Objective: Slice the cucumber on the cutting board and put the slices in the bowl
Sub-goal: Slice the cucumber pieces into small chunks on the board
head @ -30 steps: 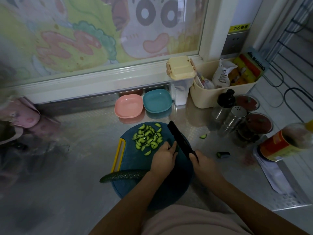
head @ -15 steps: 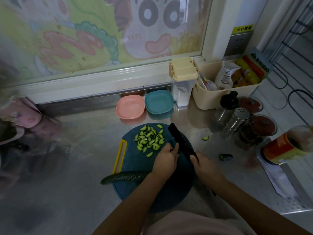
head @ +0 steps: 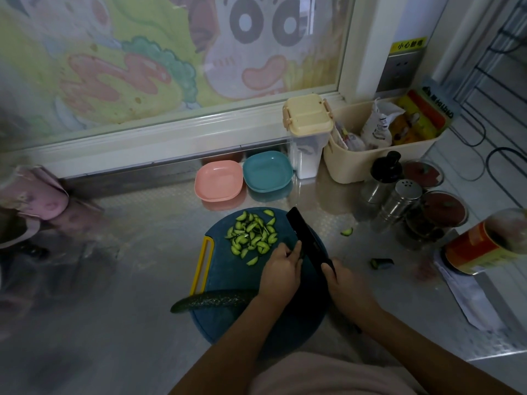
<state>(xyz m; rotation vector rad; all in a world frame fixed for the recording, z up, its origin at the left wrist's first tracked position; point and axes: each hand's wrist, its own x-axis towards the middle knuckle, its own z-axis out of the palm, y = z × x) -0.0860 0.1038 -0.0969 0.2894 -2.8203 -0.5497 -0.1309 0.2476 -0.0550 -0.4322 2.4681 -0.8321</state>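
So, right hand (head: 346, 283): wrapped round the handle of the knife (head: 306, 238), the black blade pointing away across the board.
Left hand (head: 281, 269): knuckles up, fingers curled down against the blade's left side; whatever lay under them was hidden, so I could not tell if it held anything.
Cucumber (head: 214, 300): lay whole-skinned across the near part of the board, left tip past the edge, right end hidden under the left wrist.
Slices (head: 251, 235): heaped on the far part of the board, just left of the blade.
Board (head: 228, 275): round, dark blue, with a yellow handle on its left, flat on the counter (head: 128, 280).
Pink bowl (head: 219, 181): behind the board.
Teal bowl (head: 268, 171): touching the pink one's right side.
Stray slice (head: 346, 231): on the counter right of the board.
End piece (head: 382, 263): further right, nearer the person.
Shaker (head: 400, 203): stood among jars at far right.
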